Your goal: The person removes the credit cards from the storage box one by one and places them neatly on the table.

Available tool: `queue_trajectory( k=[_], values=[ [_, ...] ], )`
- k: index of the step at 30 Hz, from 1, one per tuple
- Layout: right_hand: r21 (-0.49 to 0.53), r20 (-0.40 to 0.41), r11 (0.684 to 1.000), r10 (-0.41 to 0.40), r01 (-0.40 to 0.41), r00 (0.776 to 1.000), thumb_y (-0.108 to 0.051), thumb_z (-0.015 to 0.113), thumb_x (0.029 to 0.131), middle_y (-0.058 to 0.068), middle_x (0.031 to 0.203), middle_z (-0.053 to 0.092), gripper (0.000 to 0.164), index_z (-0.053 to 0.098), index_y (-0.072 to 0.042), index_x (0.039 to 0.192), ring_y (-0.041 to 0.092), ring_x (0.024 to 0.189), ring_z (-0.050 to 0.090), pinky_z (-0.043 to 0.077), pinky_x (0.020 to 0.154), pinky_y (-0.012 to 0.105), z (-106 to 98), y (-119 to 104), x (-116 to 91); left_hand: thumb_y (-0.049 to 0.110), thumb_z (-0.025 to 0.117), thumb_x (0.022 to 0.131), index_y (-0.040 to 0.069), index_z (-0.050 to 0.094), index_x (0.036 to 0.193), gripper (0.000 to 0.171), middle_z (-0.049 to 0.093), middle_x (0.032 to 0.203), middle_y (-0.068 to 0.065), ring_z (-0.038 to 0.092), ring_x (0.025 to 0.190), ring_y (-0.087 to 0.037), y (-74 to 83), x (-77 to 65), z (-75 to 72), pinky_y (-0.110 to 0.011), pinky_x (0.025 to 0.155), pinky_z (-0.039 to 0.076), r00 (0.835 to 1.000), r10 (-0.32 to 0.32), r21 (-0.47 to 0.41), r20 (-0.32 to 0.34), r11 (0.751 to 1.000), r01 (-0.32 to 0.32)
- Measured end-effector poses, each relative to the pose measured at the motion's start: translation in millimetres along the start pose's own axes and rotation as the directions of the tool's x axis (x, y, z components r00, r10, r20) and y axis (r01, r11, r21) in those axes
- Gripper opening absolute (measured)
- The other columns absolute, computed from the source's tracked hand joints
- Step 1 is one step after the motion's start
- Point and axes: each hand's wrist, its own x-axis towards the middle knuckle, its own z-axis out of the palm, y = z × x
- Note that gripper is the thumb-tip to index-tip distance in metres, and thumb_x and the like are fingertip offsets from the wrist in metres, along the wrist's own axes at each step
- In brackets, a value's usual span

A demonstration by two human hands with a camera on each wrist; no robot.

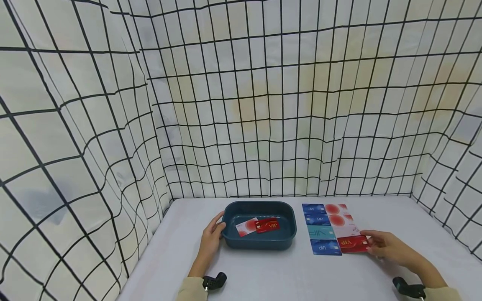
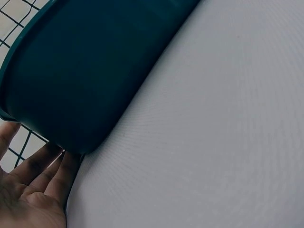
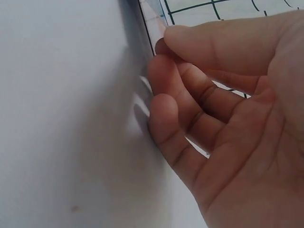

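A dark teal plastic tub (image 1: 259,243) stands on the table with a white card with red circles (image 1: 245,227) and a red VIP card (image 1: 268,225) lying inside. My left hand (image 1: 211,235) rests against the tub's left end, its fingers (image 2: 57,178) fairly straight along the wall and the thumb close to the rim. On the right, my right hand (image 1: 391,248) pinches the right edge of another red VIP card (image 1: 350,244) between thumb and fingers. That card lies at the near end of a column, below white cards with red circles (image 1: 342,220).
Left of that column is a second column of cards: blue VIP cards (image 1: 324,247) and a teal VIP card (image 1: 320,232). Black netting (image 1: 263,125) over white cloth rises behind and beside the white table (image 1: 278,271). Each wrist wears a black camera band (image 1: 214,281).
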Motion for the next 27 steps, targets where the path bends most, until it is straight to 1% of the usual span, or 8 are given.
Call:
queue_trajectory(
  k=[5,9,14,18,23,27],
  values=[
    [-0.005,0.014,1.0,0.0,0.0,1.0,-0.017,0.07,0.096,0.01,0.104,0.059,0.065,0.042,0.011,0.148,0.016,0.086,0.056,0.053,0.068,0.027,-3.2,3.3,-0.6,0.025,0.053,0.107,0.021,0.051,0.151,0.045,0.066,0.134,-0.019,0.061,0.116,-0.025,0.5,-1.0,0.2,-0.018,0.085,0.05,1.0,0.004,0.026,-0.009,1.0,-0.004],
    [-0.004,0.035,1.0,-0.009,0.009,0.999,-0.016,0.07,0.095,0.01,0.104,0.059,0.064,0.043,0.011,0.146,0.016,0.086,0.056,0.052,0.067,0.027,-5.2,5.0,-1.9,0.026,0.052,0.107,0.02,0.052,0.151,0.044,0.066,0.134,-0.02,0.062,0.118,-0.026,1.5,-2.3,0.3,-0.019,0.088,0.052,1.0,0.011,0.024,-0.006,1.0,-0.011],
    [0.011,0.059,1.0,-0.023,0.022,0.998,-0.015,0.07,0.095,0.011,0.103,0.059,0.064,0.042,0.012,0.146,0.015,0.082,0.056,0.051,0.066,0.026,-5.8,5.4,-2.8,0.025,0.053,0.107,0.021,0.053,0.15,0.044,0.066,0.133,-0.019,0.062,0.117,-0.025,1.1,-1.3,0.1,-0.019,0.087,0.051,1.0,0.011,0.026,-0.01,1.0,-0.011],
    [-0.007,0.053,1.0,-0.006,0.006,0.999,-0.017,0.071,0.095,0.01,0.102,0.061,0.065,0.043,0.011,0.147,0.017,0.084,0.055,0.051,0.067,0.027,-4.2,3.6,-1.7,0.024,0.052,0.107,0.023,0.052,0.151,0.043,0.066,0.135,-0.018,0.061,0.117,-0.025,0.4,-0.5,-0.4,-0.018,0.086,0.05,1.0,-0.004,0.03,-0.01,1.0,0.005],
    [-0.019,0.051,1.0,-0.002,0.003,0.999,-0.017,0.071,0.095,0.009,0.098,0.06,0.064,0.043,0.01,0.147,0.017,0.085,0.054,0.052,0.068,0.026,-2.9,4.3,-1.0,0.024,0.052,0.107,0.024,0.053,0.15,0.043,0.066,0.134,-0.018,0.061,0.116,-0.024,0.2,-0.4,-0.6,-0.018,0.086,0.05,1.0,-0.005,0.026,-0.008,1.0,0.005],
    [-0.027,0.051,1.0,-0.011,0.012,0.999,-0.017,0.072,0.094,0.009,0.096,0.058,0.064,0.045,0.01,0.146,0.016,0.084,0.052,0.05,0.068,0.025,-2.1,4.9,-1.3,0.024,0.052,0.107,0.025,0.053,0.15,0.043,0.068,0.131,-0.017,0.059,0.11,-0.02,-0.7,0.6,-0.9,-0.017,0.085,0.049,1.0,0.001,0.022,-0.006,1.0,-0.001]
  ],
)
